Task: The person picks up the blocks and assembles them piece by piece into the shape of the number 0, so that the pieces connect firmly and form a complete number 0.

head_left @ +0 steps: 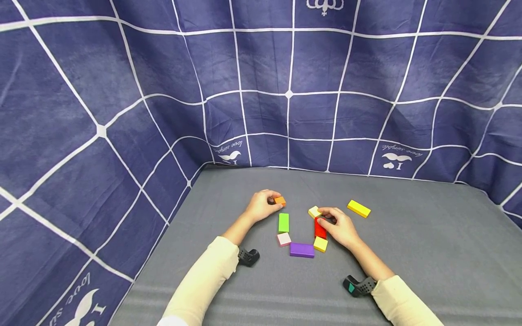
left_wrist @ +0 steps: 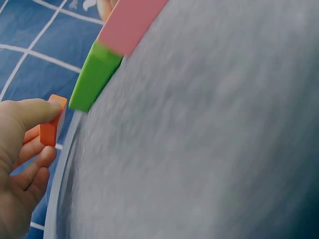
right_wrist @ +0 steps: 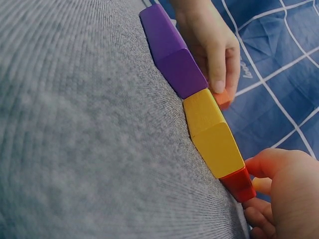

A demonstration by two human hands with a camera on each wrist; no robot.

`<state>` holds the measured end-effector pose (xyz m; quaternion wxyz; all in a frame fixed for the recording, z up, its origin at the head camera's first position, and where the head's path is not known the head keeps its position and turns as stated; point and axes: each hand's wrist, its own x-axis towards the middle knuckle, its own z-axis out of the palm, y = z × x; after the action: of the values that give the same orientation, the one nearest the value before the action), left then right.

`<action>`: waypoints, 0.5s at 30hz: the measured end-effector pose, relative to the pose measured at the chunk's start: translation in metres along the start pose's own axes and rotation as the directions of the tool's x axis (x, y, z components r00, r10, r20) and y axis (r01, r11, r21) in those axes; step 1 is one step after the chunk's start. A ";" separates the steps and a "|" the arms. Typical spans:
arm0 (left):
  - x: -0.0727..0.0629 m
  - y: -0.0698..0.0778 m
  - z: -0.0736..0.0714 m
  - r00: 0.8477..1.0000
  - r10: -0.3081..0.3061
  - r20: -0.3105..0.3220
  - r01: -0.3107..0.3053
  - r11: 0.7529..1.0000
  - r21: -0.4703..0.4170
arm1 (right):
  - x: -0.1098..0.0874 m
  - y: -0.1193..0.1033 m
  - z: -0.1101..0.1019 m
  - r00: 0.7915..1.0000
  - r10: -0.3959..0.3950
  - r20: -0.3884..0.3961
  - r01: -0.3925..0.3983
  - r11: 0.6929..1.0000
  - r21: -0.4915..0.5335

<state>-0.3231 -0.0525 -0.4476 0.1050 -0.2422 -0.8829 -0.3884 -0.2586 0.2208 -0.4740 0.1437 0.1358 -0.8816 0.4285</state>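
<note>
In the head view my left hand point(head_left: 261, 206) pinches a small orange block point(head_left: 279, 201) between thumb and fingers, beyond a green block point(head_left: 283, 222). The left wrist view shows this orange block point(left_wrist: 49, 130) tilted, with the thumb on its upper edge. My right hand point(head_left: 339, 227) has its index finger and thumb at a small pale yellow block point(head_left: 314, 212), the thumb overlapping the far end of a red block point(head_left: 320, 230). In the right wrist view the thumb lies right by the red block point(right_wrist: 240, 184), and the fingers are partly hidden.
A yellow square block point(head_left: 321, 244) sits at the red block's near end, beside a long purple block point(head_left: 302, 250). A pink block point(head_left: 284, 239) adjoins the green one. Right of my right hand lies a long yellow block point(head_left: 359, 208). Blue gridded cloth point(head_left: 265, 59) hangs behind the grey table point(head_left: 228, 290).
</note>
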 end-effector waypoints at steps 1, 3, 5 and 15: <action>-0.001 0.002 0.001 1.000 0.004 0.004 -0.004 1.000 -0.005 | 0.000 0.000 0.000 1.000 -0.004 0.000 0.004 1.000 -0.002; -0.002 0.007 0.004 1.000 0.007 0.011 -0.007 1.000 -0.016 | 0.000 0.000 -0.001 1.000 -0.009 0.000 0.009 1.000 -0.004; -0.003 0.012 0.007 1.000 0.010 0.012 -0.010 1.000 -0.020 | 0.000 0.000 -0.001 1.000 -0.013 -0.001 0.013 1.000 -0.010; -0.007 0.028 0.024 0.998 -0.056 -0.018 0.057 0.998 0.027 | -0.001 -0.001 -0.001 1.000 -0.020 -0.006 0.020 1.000 -0.013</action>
<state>-0.3025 -0.0211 -0.4488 0.1049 -0.2122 -0.8937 -0.3811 -0.2570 0.2209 -0.4729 0.1513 0.1423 -0.8826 0.4218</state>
